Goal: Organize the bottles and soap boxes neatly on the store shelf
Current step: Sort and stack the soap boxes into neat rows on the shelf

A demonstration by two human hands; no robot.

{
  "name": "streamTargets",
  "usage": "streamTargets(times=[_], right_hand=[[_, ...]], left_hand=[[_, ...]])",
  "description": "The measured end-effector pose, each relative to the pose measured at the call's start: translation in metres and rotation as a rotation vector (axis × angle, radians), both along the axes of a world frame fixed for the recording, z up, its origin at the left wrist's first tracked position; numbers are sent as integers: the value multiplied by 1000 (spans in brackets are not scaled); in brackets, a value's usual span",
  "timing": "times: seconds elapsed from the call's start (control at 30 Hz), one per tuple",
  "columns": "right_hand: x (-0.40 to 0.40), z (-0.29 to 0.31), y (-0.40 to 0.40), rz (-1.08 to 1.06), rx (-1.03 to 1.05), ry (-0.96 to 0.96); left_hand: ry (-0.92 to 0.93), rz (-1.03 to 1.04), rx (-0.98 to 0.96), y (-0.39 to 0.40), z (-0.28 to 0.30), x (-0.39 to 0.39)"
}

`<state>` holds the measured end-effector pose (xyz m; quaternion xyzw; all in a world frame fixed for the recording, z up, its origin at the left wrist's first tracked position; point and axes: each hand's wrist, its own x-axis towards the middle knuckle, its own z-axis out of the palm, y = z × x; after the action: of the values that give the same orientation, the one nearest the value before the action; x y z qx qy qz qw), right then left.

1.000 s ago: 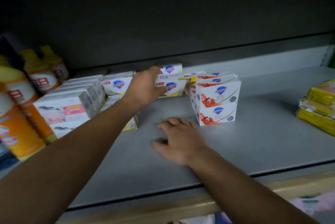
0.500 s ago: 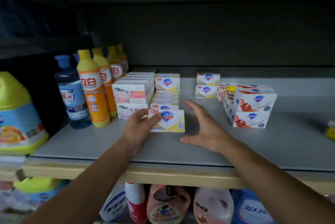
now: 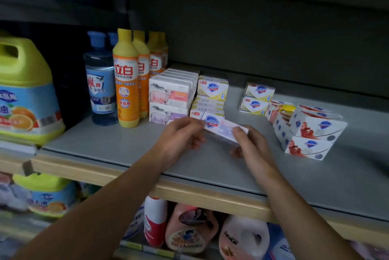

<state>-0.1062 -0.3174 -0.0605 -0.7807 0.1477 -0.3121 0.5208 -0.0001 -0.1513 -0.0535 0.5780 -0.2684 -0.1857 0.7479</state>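
Both hands hold one white soap box (image 3: 221,128) with a blue shield logo, tilted just above the grey shelf (image 3: 210,167). My left hand (image 3: 181,139) pinches its left end and my right hand (image 3: 250,144) grips its right end. Behind it lies a stack of yellow-white soap boxes (image 3: 210,99). Left of that stands a block of white boxes with animal pictures (image 3: 170,95). Two more yellow-white boxes (image 3: 255,99) sit further right, and red-and-white soap boxes (image 3: 309,131) are piled at the right. Orange dish-soap bottles (image 3: 126,83) and a blue bottle (image 3: 101,85) stand at the left.
A big yellow-capped jug (image 3: 25,91) stands on the neighbouring shelf at far left. The shelf's wooden front edge (image 3: 189,192) runs below my forearms. Bottles and jugs (image 3: 189,230) fill the shelf underneath. Bare grey shelf surface lies in front and at the right.
The view pulled back from deep in the shelf. My left hand brought a soap box forward, and my right hand, flat on the shelf before, now grips its other end.
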Motion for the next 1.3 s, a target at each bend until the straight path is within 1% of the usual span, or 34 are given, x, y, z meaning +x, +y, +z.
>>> streamTargets(times=[0.1, 0.17, 0.3, 0.37, 0.43, 0.53, 0.6, 0.67, 0.8, 0.87, 0.93, 1.0, 1.1, 1.17, 1.23, 1.3], right_hand=[[0, 2, -1, -49, 64, 100], [2, 3, -5, -87, 82, 121], [3, 2, -7, -104, 96, 127], [0, 5, -3, -88, 94, 91], [-4, 7, 2, -35, 75, 12], [-11, 6, 7, 89, -51, -34], [-12, 3, 8, 127, -128, -62], [-10, 0, 8, 129, -198, -85], [-3, -3, 7, 38, -378, -46], [-3, -3, 7, 13, -464, -49], [-5, -4, 8, 32, -529, -77], [-6, -5, 9, 65, -543, -108], [-6, -4, 9, 79, -508, -115], [-7, -4, 8, 56, -570, -114], [-7, -4, 8, 31, -636, -115], [-8, -3, 8, 20, -649, -116]], left_hand=[[-112, 93, 163, -3, -1, -2], [-169, 128, 260, -4, -1, -3], [-210, 127, 303, -4, -2, -3], [-192, 108, 274, -3, -3, -2], [-153, 99, 216, -3, -3, -2], [-91, 140, 139, -4, -2, -2], [-62, 127, 103, -5, -1, -3], [-30, 90, 73, -4, -2, -3], [29, 13, 2, -2, -1, -5], [60, 8, -31, -1, 0, -5], [100, 27, -68, 0, 2, -4], [150, 53, -97, 0, 4, -3], [224, 70, -134, 1, 5, 0], [224, 35, -153, 2, 6, 0], [167, -22, -153, 4, 5, -1], [103, -62, -163, 5, 4, -3]])
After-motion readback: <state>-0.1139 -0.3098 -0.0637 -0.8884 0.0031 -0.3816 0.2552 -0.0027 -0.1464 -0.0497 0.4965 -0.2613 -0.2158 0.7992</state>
